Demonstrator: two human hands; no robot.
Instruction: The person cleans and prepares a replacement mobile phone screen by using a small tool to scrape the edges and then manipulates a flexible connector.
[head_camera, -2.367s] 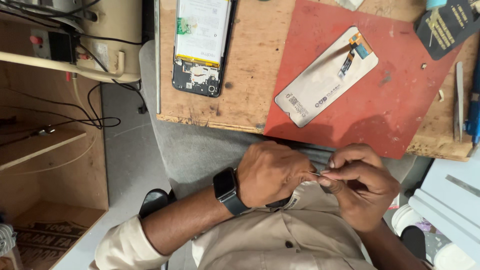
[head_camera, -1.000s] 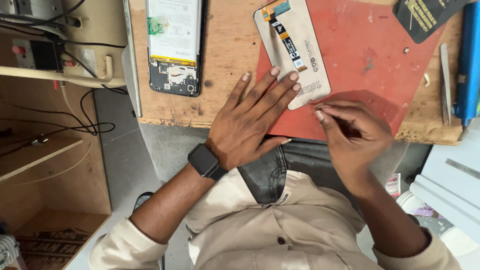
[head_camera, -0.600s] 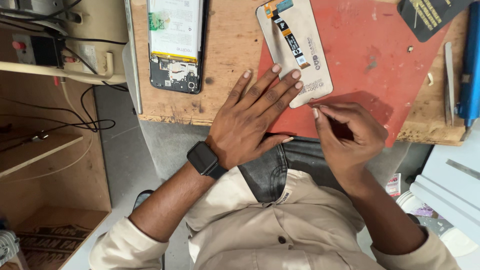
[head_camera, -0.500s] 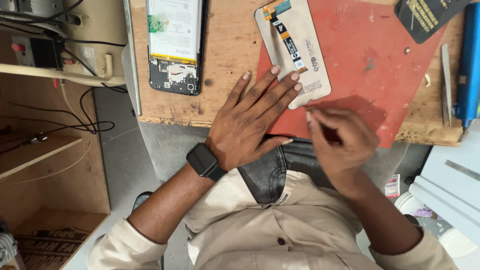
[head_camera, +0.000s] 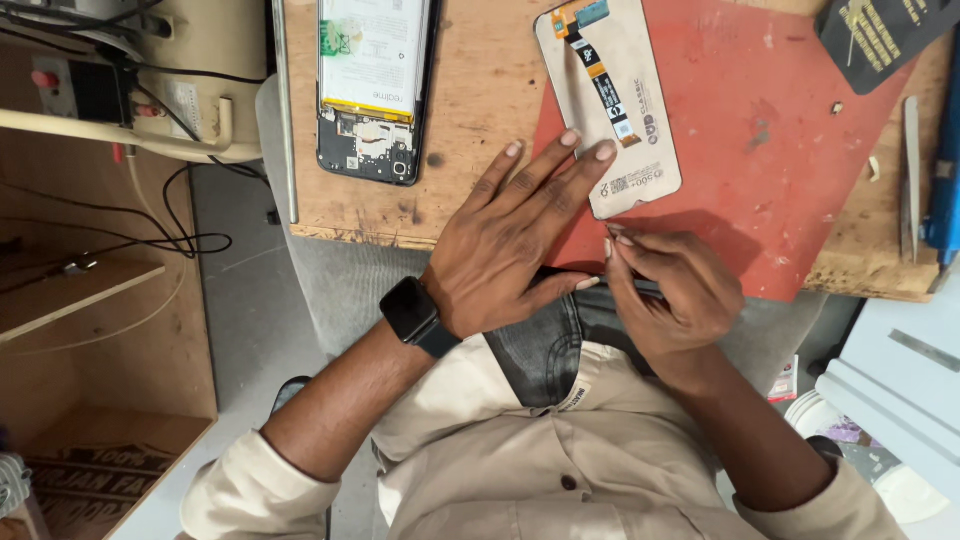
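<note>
Left hand (head_camera: 510, 245) lies flat and spread, palm down, gripping nothing; fingertips (head_camera: 603, 152) rest on the near corner of a phone screen panel (head_camera: 610, 110), pinning it to the red mat (head_camera: 780, 150). A dark wristwatch (head_camera: 415, 312) sits on that wrist. Right hand (head_camera: 665, 290) is curled just below the panel's near edge, thumb and forefinger pinched together at the mat's front edge; whether something thin is caught between them cannot be told. The two hands sit just beside each other, the left thumb close to the right fingers. The panel lies back side up, pale grey, tilted, with an orange and black ribbon cable (head_camera: 598, 70) running down from its far end. The mat covers the right part of the wooden workbench (head_camera: 480, 120), its near corner hanging slightly past the front edge. On bare wood at the left, well apart from the hands, an opened phone (head_camera: 372, 90) lies with battery and circuit board showing. Near the right edge lie metal tweezers (head_camera: 910, 175) and a blue tool (head_camera: 945, 190); a black card (head_camera: 880, 35) sits at the far right corner. Black cables (head_camera: 150, 215) trail off the bench's left side.
</note>
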